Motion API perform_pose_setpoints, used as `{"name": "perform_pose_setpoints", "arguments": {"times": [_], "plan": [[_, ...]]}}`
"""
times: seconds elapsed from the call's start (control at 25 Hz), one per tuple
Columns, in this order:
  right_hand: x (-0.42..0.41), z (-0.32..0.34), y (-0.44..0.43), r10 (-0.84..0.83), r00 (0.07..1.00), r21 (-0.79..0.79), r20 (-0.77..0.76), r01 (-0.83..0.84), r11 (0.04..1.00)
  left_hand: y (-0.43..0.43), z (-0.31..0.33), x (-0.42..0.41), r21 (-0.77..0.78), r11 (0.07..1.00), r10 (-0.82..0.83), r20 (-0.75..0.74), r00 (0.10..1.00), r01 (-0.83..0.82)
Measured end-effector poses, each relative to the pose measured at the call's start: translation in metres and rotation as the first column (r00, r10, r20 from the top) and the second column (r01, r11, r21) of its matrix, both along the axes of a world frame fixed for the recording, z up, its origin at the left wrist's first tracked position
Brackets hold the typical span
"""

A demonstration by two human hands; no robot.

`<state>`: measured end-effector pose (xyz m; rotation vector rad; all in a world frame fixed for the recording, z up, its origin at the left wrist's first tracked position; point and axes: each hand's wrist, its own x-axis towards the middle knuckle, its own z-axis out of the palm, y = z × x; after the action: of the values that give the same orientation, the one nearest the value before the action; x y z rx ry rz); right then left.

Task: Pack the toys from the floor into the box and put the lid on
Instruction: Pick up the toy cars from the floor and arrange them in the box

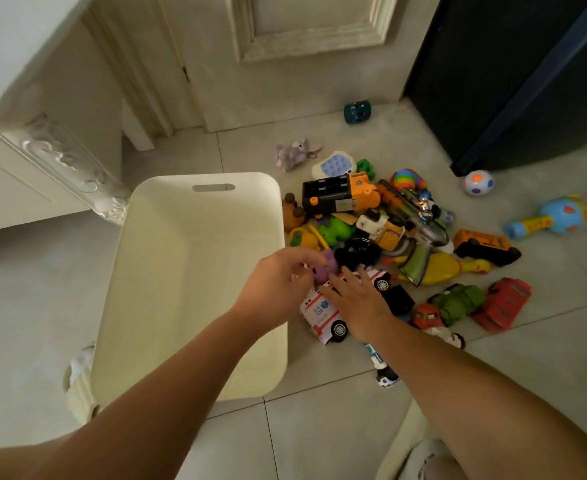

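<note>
An empty cream box (pixel 167 306) with a handle slot stands on the tiled floor at centre left. To its right lies a heap of toys. My left hand (pixel 274 282) reaches over the box's right rim and is closed around a small purple toy (pixel 325 270). My right hand (pixel 357 299) lies flat, fingers spread, on a white ambulance (pixel 323 317). A black and orange truck (pixel 337 195), a yellow rubber chicken (pixel 441 268), a red vehicle (pixel 503 303) and a green toy (pixel 458 301) are in the heap. No lid is in view.
A pale carved cabinet (pixel 42 174) stands at the left, a cream door (pixel 285 64) behind, and a dark appliance (pixel 527 81) at the right. Stray toys lie apart: a spotted ball (pixel 478 182), a blue fish toy (pixel 555 216), a grey plush (pixel 295 154), a teal toy (pixel 357 113).
</note>
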<state>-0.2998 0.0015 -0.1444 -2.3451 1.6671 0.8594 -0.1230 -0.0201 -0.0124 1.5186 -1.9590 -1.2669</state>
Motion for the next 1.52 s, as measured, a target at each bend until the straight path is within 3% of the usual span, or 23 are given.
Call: {"name": "perform_pose_setpoints", "arguments": {"times": [0.24,0.4,0.52,0.64,0.72,0.8,0.92,1.04,1.12,1.2,1.28,1.32,1.4,1.52], "plan": [[0.005,-0.020,-0.008,-0.002,1.000,0.028,-0.021,0.002,1.000,-0.008,-0.009,0.003,-0.013,0.994,0.104,-0.057,0.993,-0.105],[0.006,-0.004,-0.006,0.018,0.997,-0.036,0.080,-0.015,0.999,-0.004,-0.006,0.002,0.065,0.985,0.166,-0.097,0.981,-0.160],[0.001,0.017,0.005,-0.083,0.965,-0.147,0.251,0.122,0.982,-0.002,-0.008,0.005,0.134,0.972,0.206,-0.088,0.975,-0.194],[-0.003,0.050,0.011,-0.221,0.867,-0.230,0.446,0.350,0.908,0.003,-0.004,0.008,0.100,0.968,0.241,-0.101,0.965,-0.231],[-0.001,0.079,0.012,-0.262,0.794,-0.329,0.548,0.493,0.806,0.008,0.004,0.012,0.042,0.968,0.248,-0.086,0.965,-0.245],[0.005,0.111,0.011,-0.223,0.746,-0.443,0.628,0.578,0.685,0.011,0.015,0.018,0.102,0.964,0.259,-0.130,0.957,-0.247],[0.029,0.156,0.010,-0.077,0.721,-0.564,0.689,0.600,0.567,0.010,0.040,0.032,0.300,0.943,0.253,-0.370,0.894,-0.143],[0.072,0.185,0.012,0.049,0.743,-0.640,0.667,0.539,0.548,0.003,0.065,0.058,0.351,0.934,0.258,-0.538,0.802,-0.066],[0.095,0.204,0.007,0.065,0.685,-0.526,0.726,0.491,0.694,-0.003,0.070,0.086,0.351,0.930,0.308,-0.582,0.752,-0.109],[0.104,0.223,-0.008,-0.073,0.515,-0.187,0.854,0.437,0.880,-0.009,0.064,0.119,0.376,0.918,0.349,-0.616,0.706,-0.126],[0.109,0.236,-0.029,-0.264,0.418,0.100,0.869,0.376,0.921,-0.010,0.054,0.150,0.403,0.914,0.324,-0.668,0.670,-0.041],[0.114,0.238,-0.042,-0.334,0.445,0.189,0.831,0.340,0.921,-0.011,0.048,0.161,0.402,0.916,0.293,-0.696,0.655,0.018],[0.128,0.232,-0.064,-0.379,0.591,0.272,0.712,0.266,0.925,-0.014,0.036,0.170,0.403,0.914,0.278,-0.703,0.655,0.045],[0.157,0.189,-0.094,-0.364,0.726,0.231,0.584,0.282,0.931,-0.029,0.002,0.170,0.541,0.815,0.529,-0.546,0.650,-0.208]]}}
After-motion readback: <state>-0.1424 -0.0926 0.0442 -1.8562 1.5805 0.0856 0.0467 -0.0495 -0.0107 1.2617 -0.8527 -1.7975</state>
